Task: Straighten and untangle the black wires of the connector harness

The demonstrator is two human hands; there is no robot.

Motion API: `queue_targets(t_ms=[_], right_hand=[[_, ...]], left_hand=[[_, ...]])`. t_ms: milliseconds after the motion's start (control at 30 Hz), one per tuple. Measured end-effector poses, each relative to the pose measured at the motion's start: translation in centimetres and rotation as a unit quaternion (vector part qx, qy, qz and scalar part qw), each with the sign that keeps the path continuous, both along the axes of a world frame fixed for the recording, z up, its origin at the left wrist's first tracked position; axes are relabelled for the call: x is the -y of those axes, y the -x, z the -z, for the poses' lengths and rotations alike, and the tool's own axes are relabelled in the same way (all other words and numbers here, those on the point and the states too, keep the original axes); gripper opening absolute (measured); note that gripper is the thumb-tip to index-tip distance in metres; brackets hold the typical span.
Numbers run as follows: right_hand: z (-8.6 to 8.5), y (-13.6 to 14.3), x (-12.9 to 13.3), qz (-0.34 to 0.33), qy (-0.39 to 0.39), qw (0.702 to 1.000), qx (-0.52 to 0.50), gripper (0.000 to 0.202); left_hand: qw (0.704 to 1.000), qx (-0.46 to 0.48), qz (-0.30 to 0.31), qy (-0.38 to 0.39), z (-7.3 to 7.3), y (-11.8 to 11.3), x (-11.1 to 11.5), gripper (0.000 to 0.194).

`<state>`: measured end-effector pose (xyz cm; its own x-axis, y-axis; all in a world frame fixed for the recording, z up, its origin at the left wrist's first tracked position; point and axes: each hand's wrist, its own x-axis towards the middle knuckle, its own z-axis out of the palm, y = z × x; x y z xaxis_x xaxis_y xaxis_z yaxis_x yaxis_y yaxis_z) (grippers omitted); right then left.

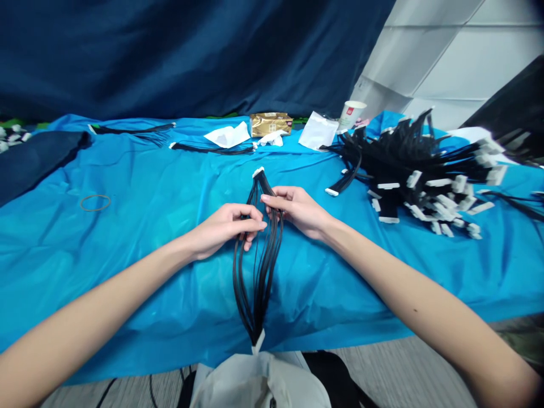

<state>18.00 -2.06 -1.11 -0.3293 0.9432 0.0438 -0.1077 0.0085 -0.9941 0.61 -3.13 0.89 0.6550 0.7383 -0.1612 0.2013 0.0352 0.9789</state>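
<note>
Several strands of the cable (pixel 269 266) pass by the left hand (pixel 223 229), whose fingers curl about its left side, thumb and forefinger slightly apart; whether they grip, I cannot tell. The cable stretches lengthwise over the table (pixel 161 187), pointing away from the person, from near connector (pixel 258 343) to far connector (pixel 258 171), bowed open between. The right hand (pixel 301 209), nearer the far connector, has its fingers closed on the right strands. Further right lies a pile (pixel 408 153).
</note>
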Motion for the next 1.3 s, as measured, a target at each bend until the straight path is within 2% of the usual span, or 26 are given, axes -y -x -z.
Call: queue_targets(t_ms=[200, 833, 933, 1067, 1233, 1300], right_hand=[[0.0, 0.0, 0.0, -0.003, 0.012, 1.000, -0.008, 0.031], [0.0, 0.0, -0.1, -0.001, 0.028, 1.000, -0.011, 0.027], [0.0, 0.0, -0.2, 0.004, 0.030, 0.999, -0.012, 0.027], [0.1, 0.0, -0.2, 0.004, 0.034, 0.999, -0.017, 0.028], [0.3, 0.0, -0.3, -0.007, 0.037, 0.999, -0.034, 0.026], [0.3, -0.1, -0.3, -0.010, 0.036, 0.998, -0.041, 0.025]], left_hand=[[0.997, 0.034, -0.036, 0.055, -0.2, 0.0, -0.2, 0.013], [0.994, 0.093, -0.047, 0.041, -0.1, 0.1, -0.2, 0.019], [0.995, 0.085, -0.047, 0.021, 0.1, 0.1, -0.2, 0.020], [0.996, 0.038, -0.054, -0.058, 0.4, 0.0, -0.2, 0.014], [0.991, 0.064, -0.078, -0.091, 0.8, -0.2, -0.4, 0.030], [0.989, 0.051, -0.074, -0.114, 0.8, -0.2, -0.4, 0.026]])
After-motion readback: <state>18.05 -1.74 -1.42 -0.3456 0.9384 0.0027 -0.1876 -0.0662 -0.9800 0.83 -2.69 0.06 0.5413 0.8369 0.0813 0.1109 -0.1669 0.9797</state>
